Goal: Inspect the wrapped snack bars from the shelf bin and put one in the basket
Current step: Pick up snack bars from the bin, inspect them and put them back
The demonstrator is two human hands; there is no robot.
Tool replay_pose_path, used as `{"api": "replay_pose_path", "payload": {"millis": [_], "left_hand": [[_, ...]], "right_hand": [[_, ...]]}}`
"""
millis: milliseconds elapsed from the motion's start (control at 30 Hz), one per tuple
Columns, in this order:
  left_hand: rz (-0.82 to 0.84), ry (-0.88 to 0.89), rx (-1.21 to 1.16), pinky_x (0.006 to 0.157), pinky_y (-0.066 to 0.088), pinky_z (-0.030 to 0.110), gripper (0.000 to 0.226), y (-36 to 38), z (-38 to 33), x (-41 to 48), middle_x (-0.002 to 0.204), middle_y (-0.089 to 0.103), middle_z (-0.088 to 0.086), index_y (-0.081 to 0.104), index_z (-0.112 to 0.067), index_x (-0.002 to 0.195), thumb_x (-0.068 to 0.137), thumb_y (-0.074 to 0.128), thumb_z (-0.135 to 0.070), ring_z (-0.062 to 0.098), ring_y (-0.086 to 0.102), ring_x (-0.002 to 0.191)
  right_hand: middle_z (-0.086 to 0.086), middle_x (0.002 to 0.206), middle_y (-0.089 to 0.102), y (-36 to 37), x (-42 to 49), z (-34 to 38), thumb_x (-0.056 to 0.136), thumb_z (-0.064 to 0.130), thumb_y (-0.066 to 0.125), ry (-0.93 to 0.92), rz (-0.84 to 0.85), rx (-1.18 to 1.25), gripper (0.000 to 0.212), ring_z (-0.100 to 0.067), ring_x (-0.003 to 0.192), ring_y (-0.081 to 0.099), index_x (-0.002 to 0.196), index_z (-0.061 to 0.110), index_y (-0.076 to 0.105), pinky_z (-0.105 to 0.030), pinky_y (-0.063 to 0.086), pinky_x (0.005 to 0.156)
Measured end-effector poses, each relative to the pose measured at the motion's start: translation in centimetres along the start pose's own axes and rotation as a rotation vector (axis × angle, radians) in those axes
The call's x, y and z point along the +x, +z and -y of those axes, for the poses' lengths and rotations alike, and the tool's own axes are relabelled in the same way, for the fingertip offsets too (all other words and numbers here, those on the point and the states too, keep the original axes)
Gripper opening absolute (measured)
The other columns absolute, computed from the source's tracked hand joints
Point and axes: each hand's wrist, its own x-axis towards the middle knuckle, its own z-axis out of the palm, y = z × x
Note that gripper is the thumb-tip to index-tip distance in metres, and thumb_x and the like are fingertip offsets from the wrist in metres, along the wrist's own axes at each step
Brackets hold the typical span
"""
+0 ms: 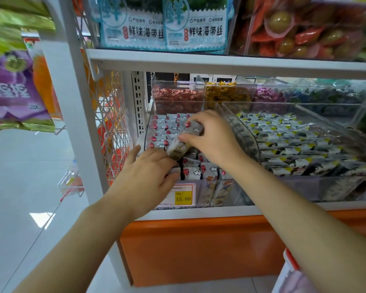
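Snack bar (pixel 183 144): held above the front-left corner of the shelf bin (pixel 220 193), long axis slanting upper-right to lower-left. Right hand (pixel 209 138): thumb and fingertips pinch its upper end. Left hand (pixel 148 172): fingers extended together beneath the lower end, possibly touching.

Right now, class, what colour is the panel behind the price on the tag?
Yellow; the head view shows the price tag best.

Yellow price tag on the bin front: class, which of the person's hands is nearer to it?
Left. The left hand sits just above and left of the price tag; the right hand is higher up, pinching a snack bar.
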Motion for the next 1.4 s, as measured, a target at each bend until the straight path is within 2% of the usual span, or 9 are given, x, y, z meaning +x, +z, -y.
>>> {"api": "replay_pose_path", "payload": {"millis": [233, 333, 500, 667, 867, 1033, 1133, 1267, 1400], "left_hand": [[-0.162, -0.003, 0.007, 0.113, 0.013, 0.038, 0.044, -0.9, 0.8, -0.5, 0.142, 0.042, 0.001, 0.052, -0.017, 0.131, 0.092, 0.046, -0.035, 0.019, 0.021, 0.14], [-0.111, -0.04, 0.039, 0.115, 0.001, 0.035, 0.056, -0.5, 1.2, -0.4, 0.154, 0.022, -0.001, 0.034, -0.018, 0.143, 0.093, 0.036, -0.043, 0.015, 0.001, 0.145], [-0.074, -0.063, 0.009, 0.114, 0.001, 0.036, 0.062, 0.0, 1.4, -0.1, 0.157, 0.013, -0.003, 0.026, -0.018, 0.146, 0.093, 0.031, -0.049, 0.01, -0.008, 0.144], [-0.06, -0.094, -0.039, 0.117, 0.007, 0.042, 0.063, -0.1, 1.5, 0.1, 0.157, 0.013, -0.004, 0.026, -0.017, 0.146, 0.092, 0.032, -0.049, 0.009, -0.007, 0.144], [-0.083, -0.076, -0.092, 0.118, 0.007, 0.039, 0.061, -0.3, 1.6, 0.1, 0.156, 0.017, -0.003, 0.026, -0.016, 0.146, 0.093, 0.04, -0.042, 0.009, -0.005, 0.144], [-0.113, -0.098, -0.109, 0.118, 0.009, 0.039, 0.059, -0.4, 1.6, 0.2, 0.155, 0.021, -0.003, 0.029, -0.016, 0.145, 0.093, 0.042, -0.04, 0.01, 0.001, 0.144], [-0.195, -0.134, -0.118, 0.115, 0.014, 0.041, 0.052, -0.6, 1.4, 0.3, 0.151, 0.029, -0.003, 0.037, -0.016, 0.142, 0.093, 0.046, -0.033, 0.013, 0.011, 0.143], [-0.367, -0.13, -0.126, 0.11, 0.021, 0.036, 0.045, -1.0, 0.6, 0.3, 0.143, 0.043, 0.002, 0.047, -0.012, 0.135, 0.092, 0.052, -0.024, 0.021, 0.03, 0.134], [-0.385, -0.141, -0.362, 0.101, 0.034, 0.026, 0.047, -1.1, -1.0, 0.2, 0.136, 0.044, 0.001, 0.042, -0.014, 0.138, 0.094, 0.047, -0.03, 0.018, 0.047, 0.116]], "right_hand": [[-0.004, 0.119, 0.061, 1.3, 1.8, -0.2, 0.076, 0.04, 0.073, 0.012, 0.21, -0.138, 0.052, -0.022, 0.11, 0.055, 0.119, 0.014, 0.059, -0.036, 0.045, 0.09], [0.006, 0.092, 0.061, 2.2, 1.2, -0.5, 0.081, 0.046, 0.065, -0.082, 0.258, -0.262, 0.031, -0.018, 0.097, 0.05, 0.099, 0.021, 0.065, -0.03, 0.033, 0.076], [0.013, 0.099, 0.059, 2.4, 1.5, -0.8, 0.096, 0.036, 0.04, -0.138, 0.519, -0.409, 0.033, -0.015, 0.101, 0.033, 0.094, 0.027, 0.071, -0.04, 0.023, 0.091], [0.002, 0.119, 0.061, 2.0, 4.0, -0.3, 0.092, 0.014, 0.049, -0.013, 0.315, -0.217, 0.026, -0.024, 0.126, 0.039, 0.1, 0.024, 0.072, -0.047, 0.037, 0.102], [0.007, 0.098, 0.059, 3.8, 4.5, -0.2, 0.082, 0.035, 0.068, -0.147, 0.363, -0.498, 0.011, -0.019, 0.112, 0.042, 0.086, 0.025, 0.07, -0.032, 0.034, 0.079], [0.012, 0.077, 0.053, 2.3, 4.2, 0.5, 0.085, 0.021, 0.066, -0.036, 0.196, -0.057, 0.012, -0.005, 0.076, 0.05, 0.075, 0.02, 0.059, -0.026, 0.043, 0.073], [0.012, 0.078, 0.055, 0.5, 3.1, 0.6, 0.086, 0.017, 0.064, -0.002, 0.005, 0.105, 0.005, 0.0, 0.071, 0.05, 0.082, 0.017, 0.061, -0.017, 0.041, 0.066], [-0.005, 0.086, 0.065, -1.8, 0.5, 0.2, 0.089, 0.015, 0.061, 0.099, -0.222, 0.302, 0.003, -0.017, 0.072, 0.062, 0.087, 0.014, 0.061, -0.026, 0.052, 0.063], [-0.009, 0.082, 0.067, -3.8, -2.7, -0.3, 0.09, 0.01, 0.059, 0.303, -0.283, 0.649, 0.007, -0.015, 0.061, 0.065, 0.083, 0.01, 0.062, -0.025, 0.055, 0.053]]}}
